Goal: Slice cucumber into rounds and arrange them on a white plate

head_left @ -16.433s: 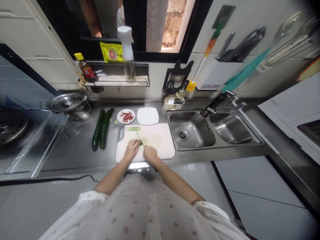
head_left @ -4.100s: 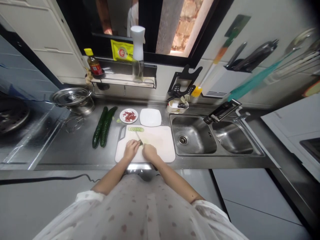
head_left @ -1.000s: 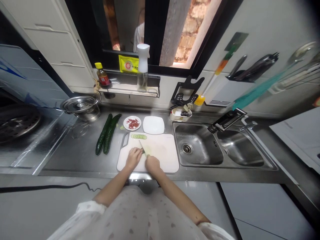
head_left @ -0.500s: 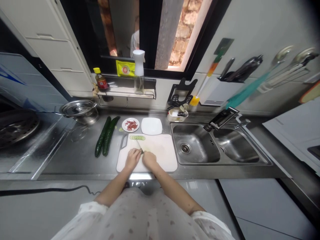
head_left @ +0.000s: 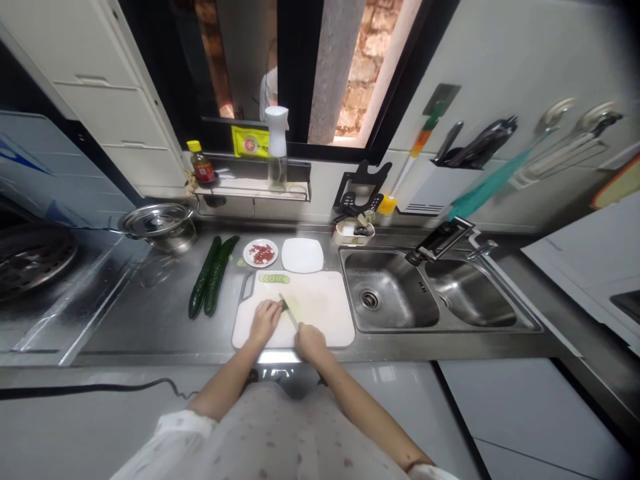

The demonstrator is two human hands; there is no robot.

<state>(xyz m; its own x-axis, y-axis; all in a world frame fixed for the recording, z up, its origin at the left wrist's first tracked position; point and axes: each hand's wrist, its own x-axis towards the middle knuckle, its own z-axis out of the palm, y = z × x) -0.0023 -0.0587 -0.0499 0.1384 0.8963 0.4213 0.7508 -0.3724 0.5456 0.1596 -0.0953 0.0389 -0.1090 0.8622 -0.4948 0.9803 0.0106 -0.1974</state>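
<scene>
My left hand is closed on a short dark green cucumber piece over the left half of the white cutting board. My right hand grips the handle end of a knife, whose blade points up and to the left, its tip just beyond the cucumber piece. A row of overlapping cucumber slices lies near the board's top left. Left of the board, two whole cucumbers lie side by side on the steel counter.
Behind the board are a plate of chopped red pieces and a white square plate. A double sink with a dark faucet is at the right. A lidded steel pot sits back left, beside a bottle shelf.
My right hand has moved right and slightly toward me, away from my left hand. The knife has swung from lying leftward to a steeper slant on the cucumber piece's right side.
</scene>
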